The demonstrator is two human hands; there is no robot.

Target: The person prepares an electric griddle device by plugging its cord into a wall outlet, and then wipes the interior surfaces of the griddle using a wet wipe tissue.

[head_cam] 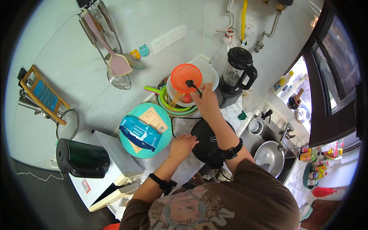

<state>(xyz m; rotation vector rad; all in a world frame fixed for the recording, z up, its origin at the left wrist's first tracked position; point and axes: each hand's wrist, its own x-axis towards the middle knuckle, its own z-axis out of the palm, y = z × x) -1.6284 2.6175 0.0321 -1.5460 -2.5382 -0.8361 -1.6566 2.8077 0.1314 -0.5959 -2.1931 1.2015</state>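
My right hand point(204, 96) grips the handle of a small black kitchen utensil point(189, 83), whose head lies over an orange plastic strainer point(184, 75). That strainer rests on stacked bowls and basins, among them a white bowl point(211, 75) and a green colander point(184, 109) with a pink-tipped handle. A small red round thing point(187, 99) shows beside my right fingers. Nearer to me, my left hand point(184, 145) rests at the left edge of a round black appliance point(204, 143), its fingers on or just beside it. My right forearm crosses above the appliance and hides part of it.
Left of my left hand, a wet-wipes pack point(141, 132) lies on a turquoise round lid point(165, 141). A blender point(238, 72) stands behind right, near the sink with a metal basin point(271, 156). A dark green container point(83, 158) tops a white appliance point(86, 184). Utensils hang on the wall.
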